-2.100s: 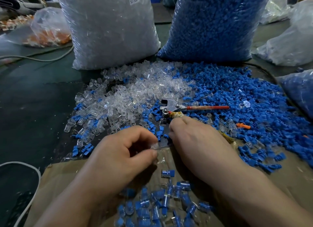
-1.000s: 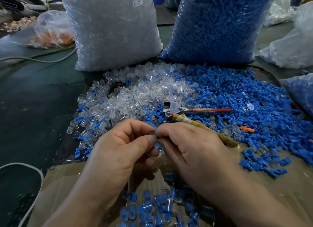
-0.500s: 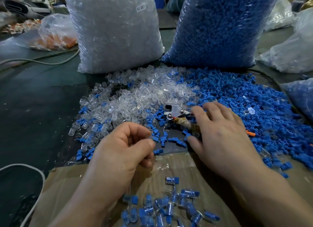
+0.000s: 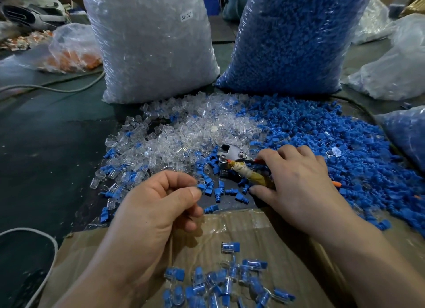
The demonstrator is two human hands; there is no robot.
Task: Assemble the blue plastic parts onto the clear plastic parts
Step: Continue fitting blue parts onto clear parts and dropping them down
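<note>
At centre the left hand (image 4: 156, 211) pinches a small part (image 4: 201, 187) while the right hand (image 4: 299, 181), fingers spread, rests among the blue parts (image 4: 333, 132), probably to pick one next.

Desk: How many sacks are up there?
Me: I count two standing: one clear-parts sack (image 4: 151, 45) at 12 o'clock, one blue-parts sack (image 4: 287, 38) at 1 o'clock.
Desk: Tools? Hands?
Me: One pair of pliers (image 4: 232, 152) at centre; two hands, the left hand (image 4: 156, 206) pinching one blue part (image 4: 201, 187), and the right hand (image 4: 296, 181).
Desk: Finished ones?
Me: Assembled pieces (image 4: 254, 265) at 6 o'clock — over a dozen, cut off by the frame edge.
</note>
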